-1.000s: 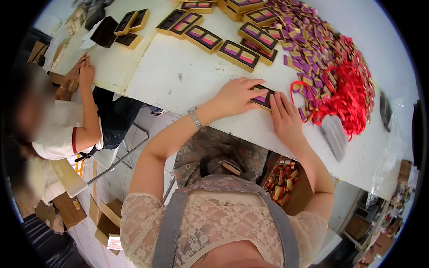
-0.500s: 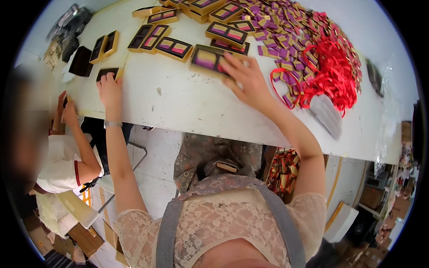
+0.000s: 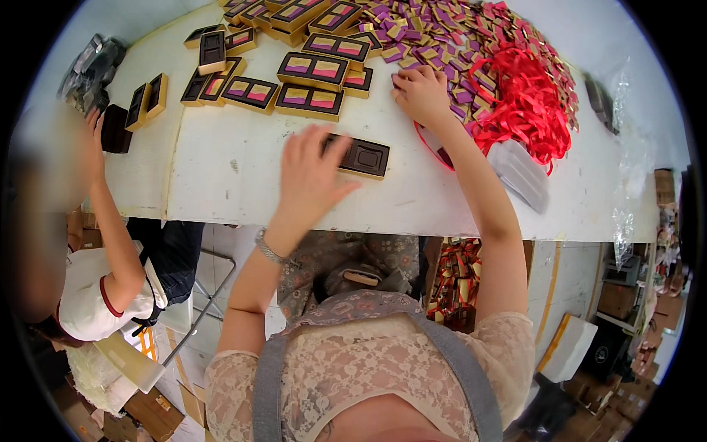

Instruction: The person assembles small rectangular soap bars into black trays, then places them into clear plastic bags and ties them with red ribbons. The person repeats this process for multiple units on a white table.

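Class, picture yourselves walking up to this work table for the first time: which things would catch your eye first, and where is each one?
The tangle of red ribbon at the table's far right stands out first, lying against a heap of small purple and gold packets. In front of the person, the left hand rests on an empty dark tray with gold sides, while the right hand reaches into the packets. Filled two-compartment trays lie in rows at the far left-centre.

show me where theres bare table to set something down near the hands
Bare white table lies left of the left hand, between the row of filled two-slot boxes and the near edge. Another bare strip runs along the near edge under the empty dark tray. It is crowded around the right hand: purple and gold packets and red ribbon.
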Tool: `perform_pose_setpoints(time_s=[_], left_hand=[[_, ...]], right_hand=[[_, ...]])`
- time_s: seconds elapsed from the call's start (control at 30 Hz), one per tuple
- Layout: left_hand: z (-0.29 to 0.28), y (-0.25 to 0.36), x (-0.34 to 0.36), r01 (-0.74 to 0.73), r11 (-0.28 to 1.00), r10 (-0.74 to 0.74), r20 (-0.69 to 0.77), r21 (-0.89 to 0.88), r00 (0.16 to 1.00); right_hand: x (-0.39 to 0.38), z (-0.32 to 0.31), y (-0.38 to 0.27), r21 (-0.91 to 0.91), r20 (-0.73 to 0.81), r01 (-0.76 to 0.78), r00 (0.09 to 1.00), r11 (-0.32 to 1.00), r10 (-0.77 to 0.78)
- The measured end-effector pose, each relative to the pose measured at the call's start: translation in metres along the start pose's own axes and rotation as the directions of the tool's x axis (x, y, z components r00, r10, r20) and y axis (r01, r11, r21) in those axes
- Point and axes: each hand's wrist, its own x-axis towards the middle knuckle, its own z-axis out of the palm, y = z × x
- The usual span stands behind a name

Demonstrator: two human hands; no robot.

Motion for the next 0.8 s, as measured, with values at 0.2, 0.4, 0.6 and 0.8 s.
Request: perform_pose_setpoints(time_s=[0.2, 0.4, 0.6, 0.8], left_hand=[[0.015, -0.028, -0.026, 0.015, 0.985, 0.000, 0.090, -0.171, 0.996], [0.025, -0.027, -0.019, 0.310, 0.767, -0.155, 0.307, -0.562, 0.939], [0.032, -0.027, -0.019, 0.260, 0.805, -0.121, 0.281, -0.533, 0.952], [0.031, -0.024, -0.013, -0.092, 0.936, 0.156, 0.167, -0.340, 0.974]], right_hand=[[-0.046, -0.014, -0.037, 0.317, 0.032, -0.168, 0.986, 0.933, 0.166], [-0.039, -0.080, -0.065, 0.622, -0.023, -0.005, 0.999, 0.783, 0.024], [-0.068, -0.090, -0.111, 0.598, -0.008, 0.294, 0.932, 0.746, -0.361], [-0.031, -0.044, -0.037, 0.507, 0.381, -0.077, 0.913, 0.858, -0.144]])
